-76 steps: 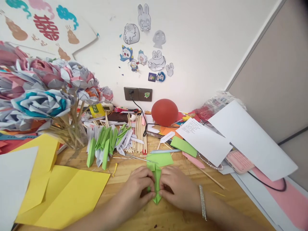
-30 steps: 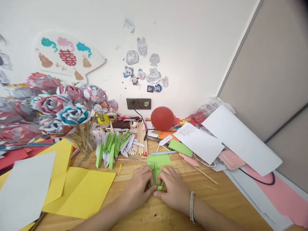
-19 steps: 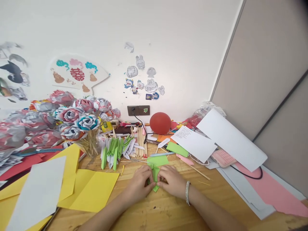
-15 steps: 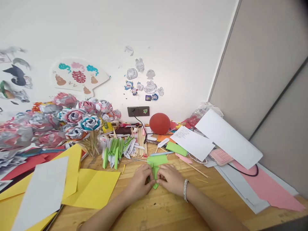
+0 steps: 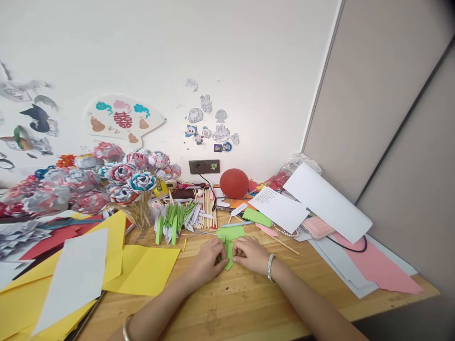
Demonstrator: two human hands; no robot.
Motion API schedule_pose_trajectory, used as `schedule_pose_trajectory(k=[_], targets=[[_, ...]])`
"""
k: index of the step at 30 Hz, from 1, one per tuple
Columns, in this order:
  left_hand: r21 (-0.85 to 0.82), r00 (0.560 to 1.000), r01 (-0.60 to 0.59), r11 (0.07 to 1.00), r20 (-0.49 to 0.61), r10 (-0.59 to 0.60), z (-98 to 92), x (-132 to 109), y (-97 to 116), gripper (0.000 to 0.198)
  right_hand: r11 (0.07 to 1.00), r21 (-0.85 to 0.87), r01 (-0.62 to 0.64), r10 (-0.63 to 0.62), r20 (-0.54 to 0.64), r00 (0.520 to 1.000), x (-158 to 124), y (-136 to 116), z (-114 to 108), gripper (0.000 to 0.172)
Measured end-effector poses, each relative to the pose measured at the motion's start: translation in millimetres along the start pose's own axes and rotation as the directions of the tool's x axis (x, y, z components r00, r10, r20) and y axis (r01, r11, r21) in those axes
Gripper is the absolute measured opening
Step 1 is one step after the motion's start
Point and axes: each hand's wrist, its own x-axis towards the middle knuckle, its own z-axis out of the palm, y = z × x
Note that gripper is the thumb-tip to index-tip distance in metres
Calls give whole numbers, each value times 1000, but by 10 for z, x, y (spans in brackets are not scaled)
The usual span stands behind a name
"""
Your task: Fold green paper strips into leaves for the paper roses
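A small folded piece of green paper [image 5: 229,249], with a pointed lower end, lies between my hands on the wooden table. My left hand [image 5: 209,259] pinches its left edge, thumb near the lower tip. On the other side, the curled fingers of my right hand [image 5: 251,255] grip the right edge. My fingers hide part of the folds. Just beyond the fingertips is a flat green sheet [image 5: 231,231]. Behind it, to the left, sits a pile of folded green and white paper strips [image 5: 175,219].
Paper flowers [image 5: 121,173] crowd the back left, above yellow sheets [image 5: 147,267] and a white sheet [image 5: 76,277]. A red balloon [image 5: 234,183] rests near the wall beside wooden sticks [image 5: 208,207]. White papers [image 5: 329,201] and a pink phone case [image 5: 317,227] lie at right.
The camera view has shifted slightly to the right. Both hands stay at the green paper; my right fingers have moved a little up its edge, away from the lower tip.
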Motion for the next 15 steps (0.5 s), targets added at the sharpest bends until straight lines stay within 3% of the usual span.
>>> schedule_pose_trajectory(k=[8, 12, 15], targets=[[-8, 997, -70, 998, -26, 70, -98, -50, -26, 3, 999, -12, 42, -42, -10, 999, -3, 6, -11, 9], [21, 997, -60, 998, -39, 61, -132, -65, -124, 37, 999, -22, 26, -27, -46, 999, -15, 30, -3, 16], [53, 999, -41, 998, -25, 42, -120, -62, -190, 44, 1000, -30, -4, 1, -91, 996, -23, 39, -3, 27]])
